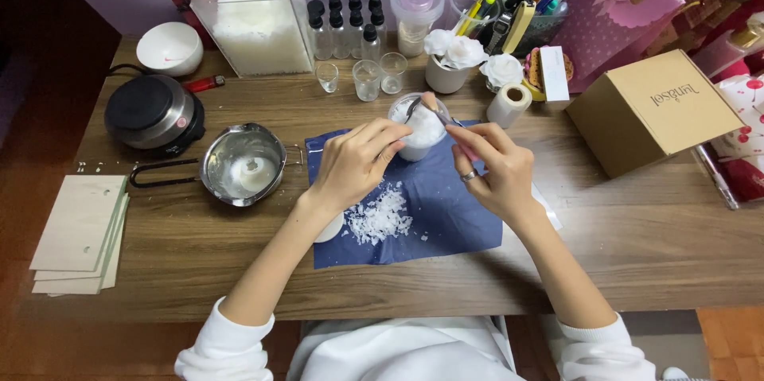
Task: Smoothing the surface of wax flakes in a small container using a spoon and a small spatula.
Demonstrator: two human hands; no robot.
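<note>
A glass cup (pixel 419 130) heaped with white flakes was steadied near the worktop's middle by the left hand (pixel 354 165); a spoon (pixel 440 114) was gripped by the right hand (pixel 493 168). Some spilled flakes (pixel 380 218) remained on the blue cloth (pixel 446 214).

Count taken with the blue cloth (pixel 446 206) as reference point.

- On the cloth: one glass jar (pixel 419 133) of white material, one heap of white flakes (pixel 380 218).
- Above the cloth: two hands, left hand (pixel 354 162) and right hand (pixel 489 170).
- Just behind the cloth: three small clear glasses (pixel 367 79).
- Farther behind: about eight black-capped small bottles (pixel 346 27); exact number uncertain, as they overlap. One clear box (pixel 255 15) of white flakes.
- Left of the cloth: one metal pot (pixel 243 165), one hot plate (pixel 153 113), one white bowl (pixel 169 48), one stack of pale boards (pixel 79 234).
- Right of the cloth: one cardboard box (pixel 656 110), one white roll (pixel 509 104).
</note>
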